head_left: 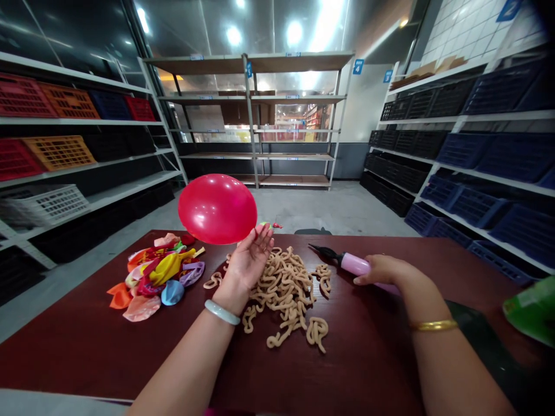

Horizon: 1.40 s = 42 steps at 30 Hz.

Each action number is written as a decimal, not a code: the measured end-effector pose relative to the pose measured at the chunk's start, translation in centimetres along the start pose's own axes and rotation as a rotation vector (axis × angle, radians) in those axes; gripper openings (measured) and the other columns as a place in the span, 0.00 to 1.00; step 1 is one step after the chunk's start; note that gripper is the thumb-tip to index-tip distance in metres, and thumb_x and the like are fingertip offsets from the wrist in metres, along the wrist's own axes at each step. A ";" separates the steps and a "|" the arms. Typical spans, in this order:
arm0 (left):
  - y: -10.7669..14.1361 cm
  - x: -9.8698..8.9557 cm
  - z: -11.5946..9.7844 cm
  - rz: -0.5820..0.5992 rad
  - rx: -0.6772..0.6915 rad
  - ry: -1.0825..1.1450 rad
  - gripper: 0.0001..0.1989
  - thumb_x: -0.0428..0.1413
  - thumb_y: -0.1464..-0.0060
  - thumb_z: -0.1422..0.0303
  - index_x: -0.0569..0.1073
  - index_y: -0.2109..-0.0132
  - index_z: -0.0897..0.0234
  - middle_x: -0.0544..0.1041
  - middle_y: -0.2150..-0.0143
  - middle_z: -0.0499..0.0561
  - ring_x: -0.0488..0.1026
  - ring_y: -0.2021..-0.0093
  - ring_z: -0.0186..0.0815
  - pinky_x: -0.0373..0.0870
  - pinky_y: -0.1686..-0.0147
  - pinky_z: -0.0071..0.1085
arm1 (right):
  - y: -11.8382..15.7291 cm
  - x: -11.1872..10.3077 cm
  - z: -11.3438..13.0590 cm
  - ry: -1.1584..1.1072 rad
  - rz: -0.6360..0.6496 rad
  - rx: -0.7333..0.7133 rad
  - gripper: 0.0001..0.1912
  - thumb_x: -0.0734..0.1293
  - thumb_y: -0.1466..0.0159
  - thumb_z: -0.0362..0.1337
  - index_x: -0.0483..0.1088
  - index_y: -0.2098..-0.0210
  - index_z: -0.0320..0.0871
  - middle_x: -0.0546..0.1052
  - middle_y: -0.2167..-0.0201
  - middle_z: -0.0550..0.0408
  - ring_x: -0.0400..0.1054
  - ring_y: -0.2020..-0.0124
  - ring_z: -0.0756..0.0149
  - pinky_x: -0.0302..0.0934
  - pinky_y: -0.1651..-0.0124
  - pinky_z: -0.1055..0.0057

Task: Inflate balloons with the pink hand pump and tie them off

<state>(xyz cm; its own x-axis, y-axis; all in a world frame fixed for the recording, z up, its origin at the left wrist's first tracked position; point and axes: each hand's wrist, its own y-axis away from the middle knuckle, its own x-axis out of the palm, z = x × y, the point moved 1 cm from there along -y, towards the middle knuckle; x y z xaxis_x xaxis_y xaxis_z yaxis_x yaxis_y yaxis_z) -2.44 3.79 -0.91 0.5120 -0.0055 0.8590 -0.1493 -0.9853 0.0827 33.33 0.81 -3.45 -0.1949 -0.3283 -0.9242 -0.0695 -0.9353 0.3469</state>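
Observation:
A blown-up red balloon (217,209) is held above the table by my left hand (251,261), palm turned up. Its neck runs behind the fingers, and a small red tip with a bit of green shows beyond them. My right hand (385,271) is closed round a pink-purple balloon pump (355,264) with a black nozzle, low over the table. Between my hands lies a heap of tan, worm-like curled pieces (284,289). Left of it is a pile of limp balloons (160,271) in many colours.
The dark red-brown table (182,358) spans the foreground. A green packet (531,312) stands at its right edge, near a dark flat item (481,341). Shelves with crates (60,151) line the left, more blue crates (477,202) the right. A metal rack (255,115) stands behind.

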 end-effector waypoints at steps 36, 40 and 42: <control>4.5 1.7 8.2 0.035 -0.246 -0.090 0.04 0.63 0.54 0.75 0.77 0.68 0.69 0.78 0.68 0.53 0.75 0.67 0.33 0.71 0.59 0.31 | 5.7 2.8 15.2 -0.293 -0.888 -0.815 0.05 0.60 0.33 0.35 0.67 0.63 0.45 0.74 0.61 0.50 0.69 0.59 0.61 0.64 0.56 0.65; 4.3 1.7 7.8 0.001 -0.229 -0.135 0.04 0.63 0.53 0.73 0.77 0.68 0.68 0.79 0.68 0.54 0.76 0.65 0.35 0.71 0.59 0.31 | 5.9 2.7 15.1 -0.216 -0.877 -0.838 0.06 0.60 0.33 0.34 0.68 0.60 0.44 0.74 0.58 0.48 0.69 0.57 0.60 0.64 0.57 0.65; 4.2 1.8 7.5 0.012 -0.209 -0.153 0.05 0.62 0.52 0.72 0.78 0.65 0.68 0.80 0.65 0.56 0.76 0.61 0.37 0.71 0.57 0.32 | 5.9 2.7 15.1 -0.223 -0.881 -0.831 0.07 0.59 0.34 0.33 0.68 0.58 0.44 0.74 0.58 0.48 0.69 0.57 0.60 0.63 0.56 0.65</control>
<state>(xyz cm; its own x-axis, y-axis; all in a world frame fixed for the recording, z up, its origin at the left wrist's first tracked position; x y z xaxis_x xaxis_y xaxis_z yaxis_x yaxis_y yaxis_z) 4.17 -1.67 -2.79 0.6285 -0.0586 0.7756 -0.3200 -0.9283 0.1892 17.59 -3.61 -1.49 -0.5652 0.4109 -0.7154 0.3659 -0.6524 -0.6637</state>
